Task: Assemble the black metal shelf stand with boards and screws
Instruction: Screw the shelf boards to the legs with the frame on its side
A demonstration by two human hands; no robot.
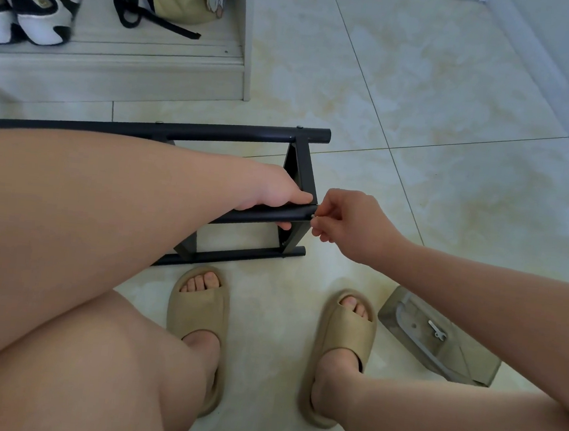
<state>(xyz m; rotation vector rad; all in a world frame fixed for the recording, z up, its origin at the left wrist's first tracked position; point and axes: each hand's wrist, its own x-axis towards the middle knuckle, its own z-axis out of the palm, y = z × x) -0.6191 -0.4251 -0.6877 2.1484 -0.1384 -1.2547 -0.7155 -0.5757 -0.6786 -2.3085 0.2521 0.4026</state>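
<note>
A: Item 1, and its location?
B: Black tubular metal shelf stand (235, 132), lying on its side on the pale tiled floor (459, 93), centre, just beyond the person's feet. 3 long rails show, joined at the right by a flat black end bracket (302, 168). No boards fitted, and none in view.

A: Hands?
B: Left hand (274, 194) curled round the middle black rail (266, 215), near its right end. Right hand (348, 221) pinches a small silver screw (314, 217) at that rail's end, against the bracket.

A: Step in hand?
B: Judged: starting 1 screw by finger through the bracket into the rail.

A: Next move?
B: Likely: hold the rail in line with the hole, turn until the thread bites, then tighten. A small silver wrench (436, 330) lies in a clear plastic tray (391, 310), near right, well apart from the joint.
</note>
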